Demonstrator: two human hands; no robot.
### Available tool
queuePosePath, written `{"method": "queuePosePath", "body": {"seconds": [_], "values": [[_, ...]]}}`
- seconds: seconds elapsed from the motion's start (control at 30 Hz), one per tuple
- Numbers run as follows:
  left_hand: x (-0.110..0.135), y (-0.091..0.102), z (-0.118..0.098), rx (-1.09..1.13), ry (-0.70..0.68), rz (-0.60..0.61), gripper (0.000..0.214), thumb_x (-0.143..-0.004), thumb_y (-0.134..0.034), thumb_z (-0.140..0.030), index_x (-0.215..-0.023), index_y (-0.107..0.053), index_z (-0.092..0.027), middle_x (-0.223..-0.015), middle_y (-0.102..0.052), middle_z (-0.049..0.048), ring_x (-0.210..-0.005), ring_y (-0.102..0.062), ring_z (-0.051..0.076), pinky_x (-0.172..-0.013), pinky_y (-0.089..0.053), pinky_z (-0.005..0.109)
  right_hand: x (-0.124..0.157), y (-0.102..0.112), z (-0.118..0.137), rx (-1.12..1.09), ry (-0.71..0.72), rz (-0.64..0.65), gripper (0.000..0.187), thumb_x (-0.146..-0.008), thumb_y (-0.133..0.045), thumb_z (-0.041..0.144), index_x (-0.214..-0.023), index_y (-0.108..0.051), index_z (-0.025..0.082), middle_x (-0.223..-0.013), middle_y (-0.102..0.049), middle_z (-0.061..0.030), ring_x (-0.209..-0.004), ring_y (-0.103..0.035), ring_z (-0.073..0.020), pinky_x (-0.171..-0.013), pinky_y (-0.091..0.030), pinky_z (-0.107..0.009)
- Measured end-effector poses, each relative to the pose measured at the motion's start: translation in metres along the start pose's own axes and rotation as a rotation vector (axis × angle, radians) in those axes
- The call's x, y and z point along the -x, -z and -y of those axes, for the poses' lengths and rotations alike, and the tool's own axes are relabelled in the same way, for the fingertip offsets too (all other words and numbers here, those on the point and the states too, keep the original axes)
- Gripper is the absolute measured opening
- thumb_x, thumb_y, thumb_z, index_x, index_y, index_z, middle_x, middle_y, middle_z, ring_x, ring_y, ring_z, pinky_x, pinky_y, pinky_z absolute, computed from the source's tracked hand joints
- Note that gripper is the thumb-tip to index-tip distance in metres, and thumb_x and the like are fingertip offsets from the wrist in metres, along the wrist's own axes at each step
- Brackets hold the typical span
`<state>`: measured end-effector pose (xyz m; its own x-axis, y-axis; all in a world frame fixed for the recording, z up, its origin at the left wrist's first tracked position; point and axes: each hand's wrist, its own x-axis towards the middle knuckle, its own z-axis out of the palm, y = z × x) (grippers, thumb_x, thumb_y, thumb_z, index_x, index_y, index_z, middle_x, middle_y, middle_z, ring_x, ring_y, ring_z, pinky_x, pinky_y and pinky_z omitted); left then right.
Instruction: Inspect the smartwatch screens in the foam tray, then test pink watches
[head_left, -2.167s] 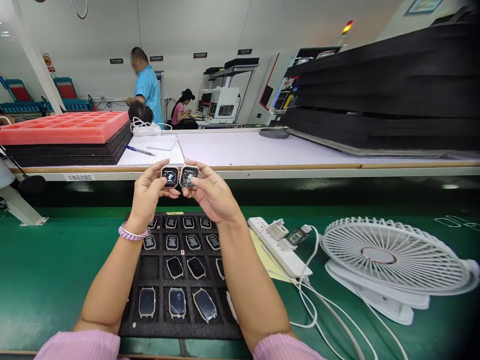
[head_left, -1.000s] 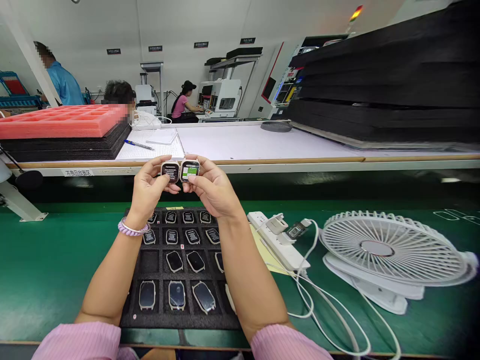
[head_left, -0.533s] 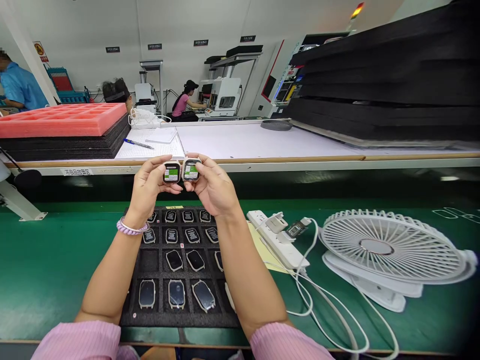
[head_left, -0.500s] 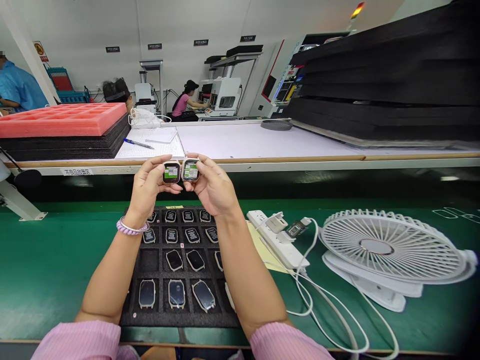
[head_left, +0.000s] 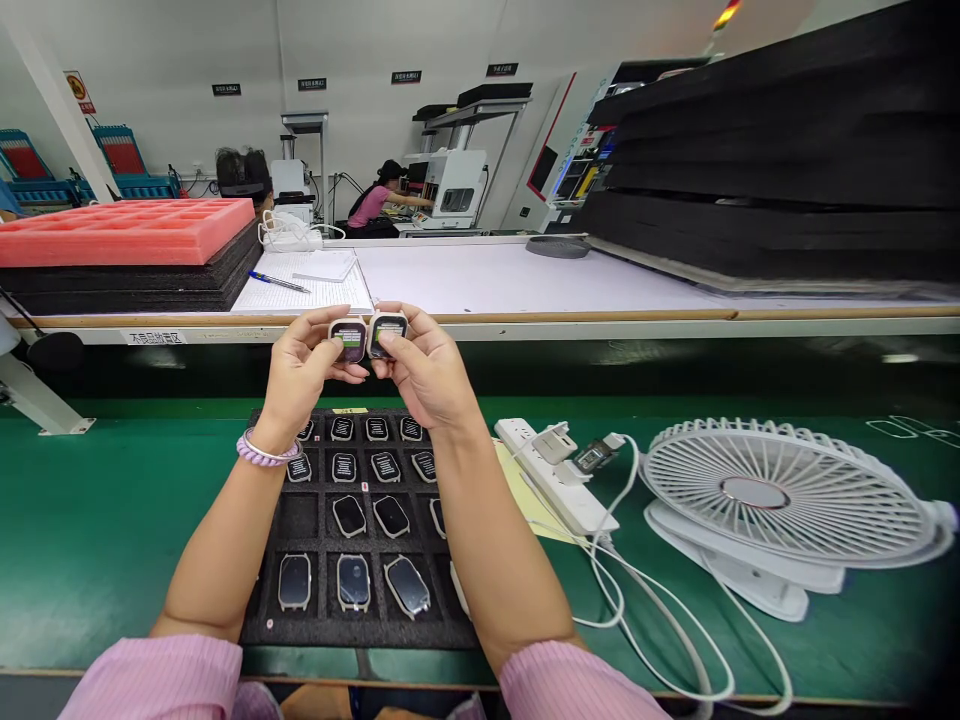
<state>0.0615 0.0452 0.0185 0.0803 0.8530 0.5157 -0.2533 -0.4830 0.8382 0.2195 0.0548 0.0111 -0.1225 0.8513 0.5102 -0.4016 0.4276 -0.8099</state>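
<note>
Just above the frame's centre, the left hand [head_left: 298, 370] and right hand [head_left: 431, 375], fingers curled, pinch one smartwatch [head_left: 351, 338] and a second smartwatch [head_left: 391, 324] side by side, thumbs at the lit screens, apparently operating both, so any further tap calls for steady grips.

2 pink slvs [head_left: 159, 676], lilac wristband [head_left: 256, 457]

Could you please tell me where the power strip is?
In the head view, the power strip lies right of centre, between the right forearm and fan.
</note>
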Motion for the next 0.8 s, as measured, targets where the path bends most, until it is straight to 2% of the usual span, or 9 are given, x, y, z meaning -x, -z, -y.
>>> {"method": "queuePosePath", "body": {"seconds": [0.17, 0.43, 0.63, 0.73, 0.8], "values": [[-0.001, 0.004, 0.002, -0.011, -0.020, 0.015, 0.035, -0.082, -0.063, -0.023, -0.117, -0.064, -0.021, -0.095, -0.074, -0.0006, -0.058, -0.073, 0.012, -0.057, -0.065, 0.023, 0.001, 0.002, 0.001, 0.001, -0.033, 0.045, 0.047, -0.075, -0.080, 0.034, -0.118, -0.062, 0.026, -0.092, -0.060, 0.0016, -0.063, -0.053, -0.0104, -0.060, -0.048, -0.028], [-0.001, 0.004, 0.002, -0.073, -0.026, 0.001, 0.039, -0.083, -0.067, -0.024, -0.121, -0.063, -0.021, -0.100, -0.075, 0.0010, -0.060, -0.073, 0.010, -0.060, -0.065, 0.021, 0.000, 0.003, 0.000, -0.005, -0.025, 0.046, 0.048, -0.081, -0.083, 0.046, -0.120, -0.062, 0.026, -0.096, -0.060, 0.0003, -0.066, -0.054, -0.0113, -0.062, -0.051, -0.029], [-0.001, 0.004, 0.003, -0.040, -0.012, 0.025, 0.043, -0.084, -0.067, -0.024, -0.127, -0.063, -0.022, -0.104, -0.074, 0.0020, -0.065, -0.075, 0.012, -0.064, -0.066, 0.023, 0.001, 0.004, 0.000, -0.038, -0.025, 0.050, 0.047, -0.077, -0.078, 0.030, -0.122, -0.064, 0.026, -0.093, -0.062, 0.0016, -0.065, -0.056, -0.0114, -0.064, -0.052, -0.029], [0.003, 0.002, -0.005, -0.069, -0.050, 0.029, 0.048, -0.085, -0.071, -0.025, -0.132, -0.062, -0.023, -0.111, -0.074, 0.0046, -0.069, -0.074, 0.012, -0.067, -0.066, 0.023, 0.001, 0.005, 0.003, -0.027, -0.019, 0.034, 0.049, -0.077, -0.077, 0.029, -0.123, -0.063, 0.026, -0.099, -0.065, -0.0002, -0.067, -0.058, -0.0117, -0.065, -0.053, -0.030], [0.012, -0.004, -0.019, -0.058, -0.082, 0.060, 0.053, -0.084, -0.077, -0.025, -0.135, -0.062, -0.024, -0.115, -0.073, 0.0064, -0.072, -0.073, 0.011, -0.068, -0.065, 0.022, 0.002, 0.006, 0.009, -0.032, -0.023, 0.011, 0.053, -0.076, -0.079, 0.030, -0.126, -0.062, 0.027, -0.107, -0.068, -0.0026, -0.071, -0.061, -0.0133, -0.068, -0.055, -0.030]]}}
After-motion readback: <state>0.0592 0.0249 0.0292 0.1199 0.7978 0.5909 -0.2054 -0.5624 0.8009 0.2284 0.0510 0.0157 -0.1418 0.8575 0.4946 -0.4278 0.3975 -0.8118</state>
